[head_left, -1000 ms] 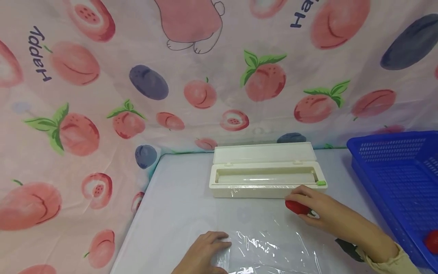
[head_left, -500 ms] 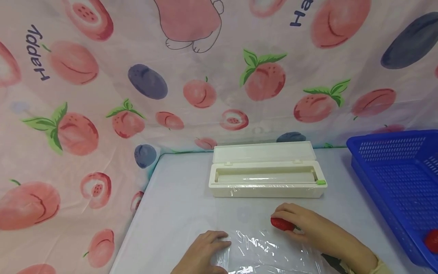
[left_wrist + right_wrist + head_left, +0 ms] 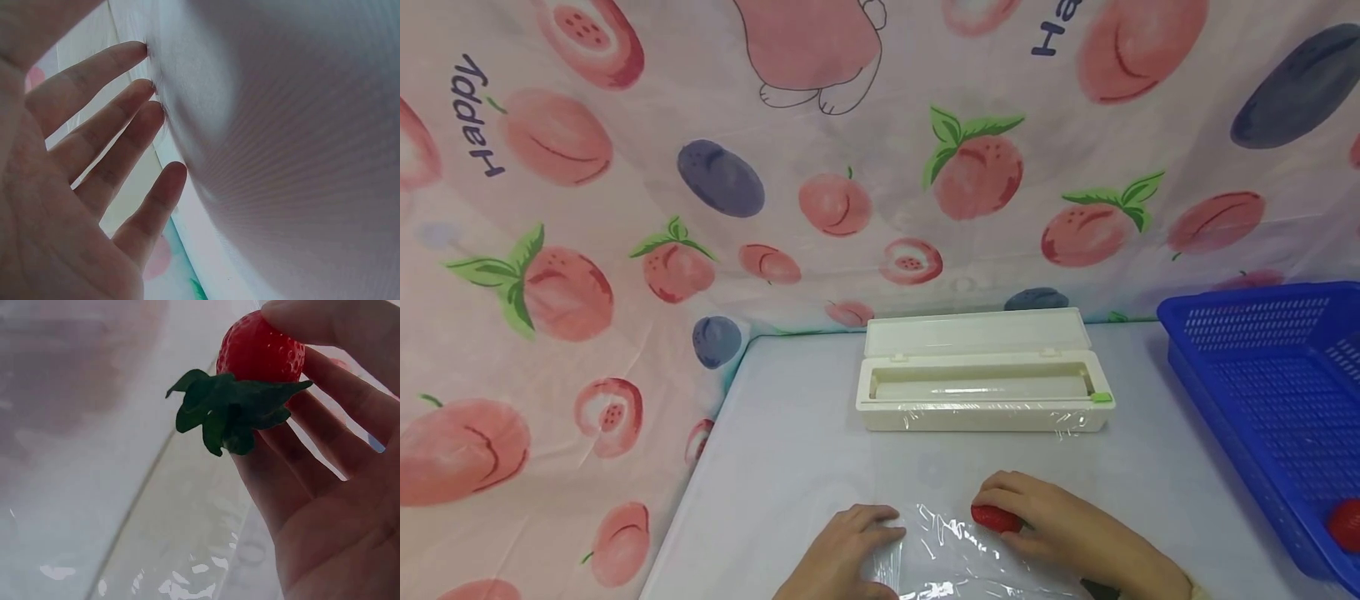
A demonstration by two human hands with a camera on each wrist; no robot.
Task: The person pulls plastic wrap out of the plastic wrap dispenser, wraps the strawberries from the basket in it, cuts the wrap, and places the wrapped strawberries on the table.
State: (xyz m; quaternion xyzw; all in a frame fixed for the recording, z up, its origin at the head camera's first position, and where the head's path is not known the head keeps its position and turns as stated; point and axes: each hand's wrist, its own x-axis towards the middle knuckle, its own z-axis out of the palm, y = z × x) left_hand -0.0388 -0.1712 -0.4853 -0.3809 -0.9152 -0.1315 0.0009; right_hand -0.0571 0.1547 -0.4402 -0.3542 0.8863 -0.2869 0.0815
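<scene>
Strawberry, small, red, with green leafy cap (image 3: pixel 261 353): we hold it in our right hand (image 3: pixel 1045 525), fingers (image 3: pixel 325 387) curled round it, low over the far edge of the crinkled sheet of clear plastic film (image 3: pixel 970 558) spread on the pale grey counter (image 3: pixel 790 433). Its long axis lies about level, cap turned toward our palm, tip pointing out past the fingertips toward our left.

Left hand (image 3: pixel 842 558): fingers straight, pressed flat on the film's left edge, just beside the strawberry but not touching it. The right hand is the nearer, being the carrier.

Change since a second ago: the strawberry and right hand have come away from the cream plastic film dispenser box with open lid (image 3: pixel 981 392), toward us and leftward, onto the film. The left hand has stayed put.

Also present: blue perforated plastic basket (image 3: pixel 1262 375) at right, with another red fruit (image 3: pixel 1347 525) inside; peach-print cloth backdrop (image 3: pixel 625 208).
</scene>
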